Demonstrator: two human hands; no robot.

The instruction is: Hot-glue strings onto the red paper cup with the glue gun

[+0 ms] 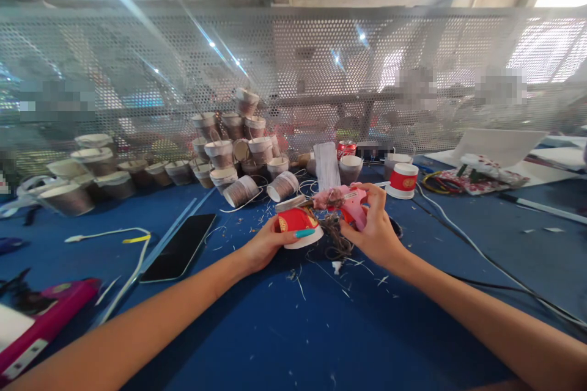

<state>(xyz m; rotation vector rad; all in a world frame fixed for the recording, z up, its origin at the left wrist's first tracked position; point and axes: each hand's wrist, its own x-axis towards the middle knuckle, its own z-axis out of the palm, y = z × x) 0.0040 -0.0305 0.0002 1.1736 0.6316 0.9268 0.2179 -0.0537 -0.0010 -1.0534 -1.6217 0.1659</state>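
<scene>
My left hand (261, 250) is closed around a red paper cup (293, 220) with a white rim, which is tilted over in front of me. Its thumb, with a turquoise nail, presses on the cup's side. In my right hand (378, 229) is a pink hot glue gun (355, 203), its nozzle end pointing left at the cup and coated in messy residue. Whether the nozzle touches the cup I cannot tell. A tangle of brown-grey string (339, 241) lies on the table just below the gun.
Several wrapped cups (220, 154) are piled at the back left. A second red cup (403, 182) stands at right. Clear glue sticks (326, 165), a drink can (346, 148), a phone (180, 250) and a white cable (447, 220) lie about. A perforated panel (312, 49) closes the back.
</scene>
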